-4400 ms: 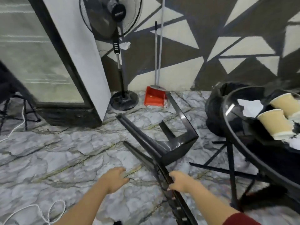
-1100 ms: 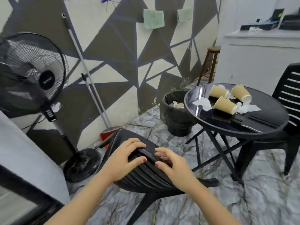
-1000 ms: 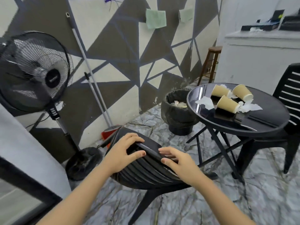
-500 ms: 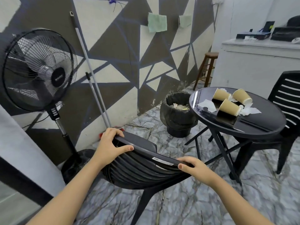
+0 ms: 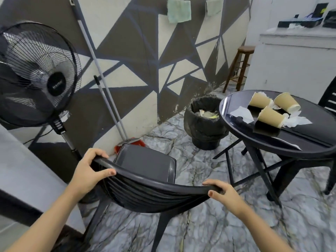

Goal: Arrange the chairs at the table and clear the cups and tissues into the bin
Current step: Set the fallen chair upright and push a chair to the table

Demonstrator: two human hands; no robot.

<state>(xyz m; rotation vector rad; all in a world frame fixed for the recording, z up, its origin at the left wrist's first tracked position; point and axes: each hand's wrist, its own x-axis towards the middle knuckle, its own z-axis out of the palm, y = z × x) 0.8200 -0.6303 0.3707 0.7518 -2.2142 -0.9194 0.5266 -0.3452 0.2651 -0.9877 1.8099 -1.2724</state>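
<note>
A black plastic chair [image 5: 145,164] stands upright in front of me, its seat facing the wall. My left hand [image 5: 91,170] grips the left end of its top rail and my right hand [image 5: 221,192] grips the right end. To the right is a round black table [image 5: 309,142] with three tipped paper cups [image 5: 271,115] and crumpled tissues [image 5: 241,111] on it. A black-lined bin [image 5: 203,124] with paper inside sits on the floor between the table and the wall.
A standing fan [image 5: 36,75] is at the left, with a broom and red dustpan [image 5: 131,140] leaning on the wall behind the chair. A second black chair [image 5: 329,99] sits behind the table; a wooden stool [image 5: 240,68] and white counter [image 5: 294,60] are farther back. A grey cabinet edge [image 5: 21,175] is at my left.
The chair went from lying on the floor to standing upright. In the last second my hands slid apart from the backrest middle to the two ends of its top rail.
</note>
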